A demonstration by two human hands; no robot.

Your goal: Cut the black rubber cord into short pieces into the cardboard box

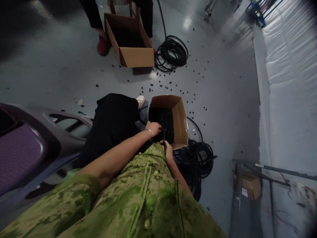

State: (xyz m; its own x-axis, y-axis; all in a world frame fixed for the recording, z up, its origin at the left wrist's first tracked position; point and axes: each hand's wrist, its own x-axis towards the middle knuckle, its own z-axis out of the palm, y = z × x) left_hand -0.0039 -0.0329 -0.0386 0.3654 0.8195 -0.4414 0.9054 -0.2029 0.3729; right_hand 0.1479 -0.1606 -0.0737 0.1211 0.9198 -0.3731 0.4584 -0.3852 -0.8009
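My left hand (154, 128) is closed at the near left edge of an open cardboard box (181, 124), with a bracelet on its wrist. Its fingertips pinch something dark that I cannot make out. Closer to my body, my right hand (168, 151) is closed around a slim black tool-like piece (164, 136), which stands up between the two hands; its exact kind is unclear. Inside the box lies a heap of small black pieces (167, 120). Black hose (198, 124) runs along the box's right side to coiled black hose (201, 158) on the floor.
Ahead, another person's legs (146, 19) straddle a second cardboard box (137, 57) with dark contents. Beside it lies another hose coil (172, 54). Small black bits (170, 82) are scattered over the floor. A purple-seated chair (22, 155) is at left, a metal frame (262, 165) at right.
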